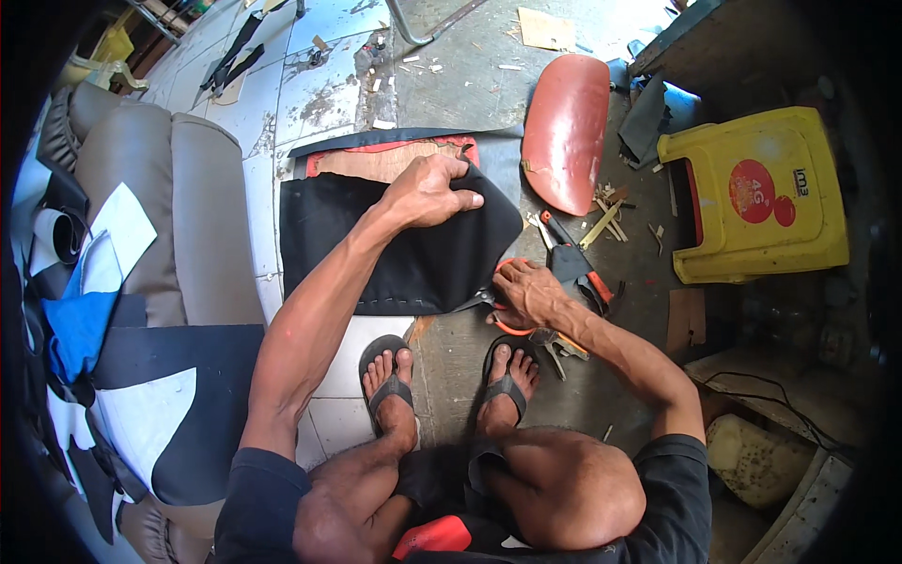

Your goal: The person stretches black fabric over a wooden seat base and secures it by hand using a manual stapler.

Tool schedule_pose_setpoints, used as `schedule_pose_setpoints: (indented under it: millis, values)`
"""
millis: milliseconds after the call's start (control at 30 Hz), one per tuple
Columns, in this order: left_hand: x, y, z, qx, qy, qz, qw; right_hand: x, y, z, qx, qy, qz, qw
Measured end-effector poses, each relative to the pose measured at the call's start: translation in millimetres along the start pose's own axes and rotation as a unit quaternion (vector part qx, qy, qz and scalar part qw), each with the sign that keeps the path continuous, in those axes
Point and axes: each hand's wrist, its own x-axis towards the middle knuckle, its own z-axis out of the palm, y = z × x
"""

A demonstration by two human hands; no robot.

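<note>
My left hand [434, 192] pinches the upper right part of a black sheet of material [357, 254] lying on the floor. Above it shows a wooden board [381, 162] with red covering around its edges. My right hand [528, 291] grips orange-handled scissors [513, 321], their blades at the sheet's lower right edge. Beside that hand lie dark hand tools [573, 263] with orange parts and some metal pieces [554, 352].
A red curved panel [566, 132] lies beyond the tools. A yellow plastic stool [789, 207] is at right beside a wooden cabinet [714, 56]. Grey cushions [211, 216] and scraps [141, 423] fill the left. My sandalled feet [390, 385] are below the sheet. Wood scraps litter the floor.
</note>
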Motion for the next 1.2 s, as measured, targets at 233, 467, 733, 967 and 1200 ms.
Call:
schedule_pose_setpoints:
  millis: [233,467,733,967,1200]
  values:
    - [-7,13,-2,-0.025,0.0,-0.009,1.0,10,-8,30,0.021,-0.059,0.053,0.997]
    - [-9,23,0,0.007,-0.001,0.019,1.0,26,-30,42,0.012,-0.049,0.07,0.996]
    - [-18,20,18,0.002,0.047,0.003,0.999,54,-57,52,-0.043,0.017,0.05,0.998]
    - [-26,18,16,-0.032,0.074,0.015,0.997,68,-78,39,-0.037,0.08,0.035,0.996]
    - [-42,18,22,-0.021,0.141,0.059,0.988,88,-90,47,0.017,-0.009,0.098,0.995]
